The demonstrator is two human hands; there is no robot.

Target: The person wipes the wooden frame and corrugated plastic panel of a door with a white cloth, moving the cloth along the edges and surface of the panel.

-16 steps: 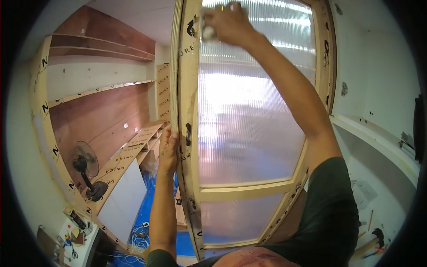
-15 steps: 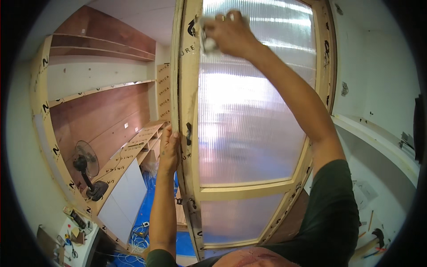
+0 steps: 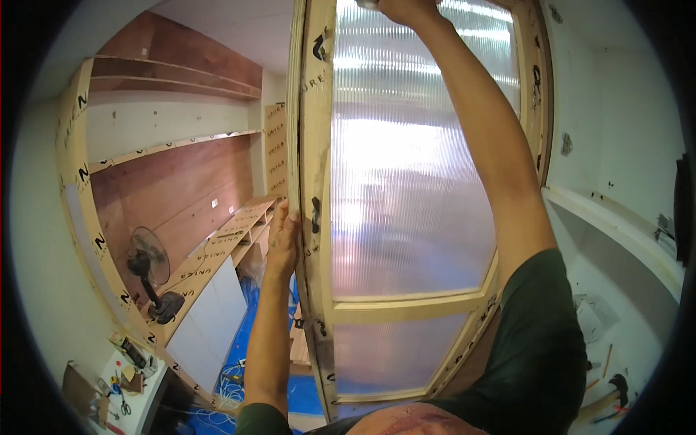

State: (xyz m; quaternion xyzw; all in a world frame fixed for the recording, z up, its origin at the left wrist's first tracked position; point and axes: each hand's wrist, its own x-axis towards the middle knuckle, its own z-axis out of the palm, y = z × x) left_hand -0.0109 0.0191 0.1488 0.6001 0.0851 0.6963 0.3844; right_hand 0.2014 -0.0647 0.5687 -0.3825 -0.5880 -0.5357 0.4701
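Before me stands a tall door (image 3: pixel 319 275), a pale, marked wooden frame around ribbed see-through panels (image 3: pixel 406 217). My left hand (image 3: pixel 284 239) is closed on the door's left edge at mid-height, with its fingers partly hidden behind the edge. Stretched up to the top of the picture, my right hand (image 3: pixel 409 9) is closed over a pale greyish cloth (image 3: pixel 368 3) at the upper part of the ribbed panel. The upper border cuts off most of that hand and the cloth.
Left of the door, a black fan (image 3: pixel 148 275) stands on a long wooden counter (image 3: pixel 206 264). Blue sheeting (image 3: pixel 297 395) with white cables (image 3: pixel 230 388) covers the floor. Small tools lie on a white surface (image 3: pixel 145 391) at lower left. A white ledge (image 3: pixel 616 232) runs along the right.
My right hand has moved up and to the right with the cloth, from the frame's left upright to the panel's top. My left hand keeps its hold on the door edge.
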